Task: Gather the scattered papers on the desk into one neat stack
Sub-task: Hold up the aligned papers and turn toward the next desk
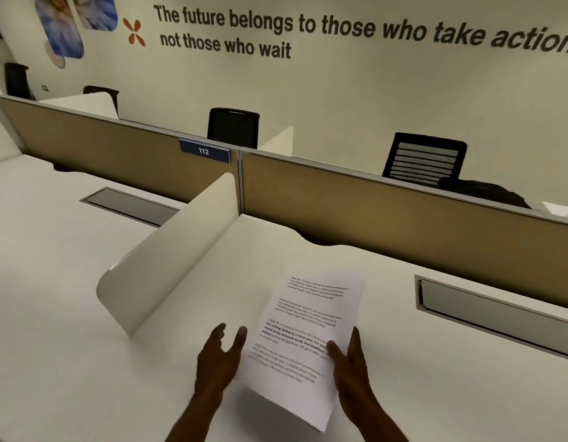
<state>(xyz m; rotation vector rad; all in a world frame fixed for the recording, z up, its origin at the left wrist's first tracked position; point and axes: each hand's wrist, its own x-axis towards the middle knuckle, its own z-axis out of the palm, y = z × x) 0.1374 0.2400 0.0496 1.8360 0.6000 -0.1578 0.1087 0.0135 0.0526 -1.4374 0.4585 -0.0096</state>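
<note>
A stack of white printed papers [300, 342] is held a little above the white desk [435, 378], tilted, its shadow falling beneath its near edge. My right hand [349, 362] grips the stack's right edge, thumb on the printed face. My left hand [220, 355] is at the stack's left edge, palm turned toward the paper with fingers apart; it holds nothing. I see no other loose sheets on the desk.
A curved white divider [180, 250] stands to the left of the papers. A tan partition [403, 218] runs along the desk's back, tagged 112. A grey cable tray [486, 311] is set into the desk at right. Black chairs [426, 159] stand beyond the partition.
</note>
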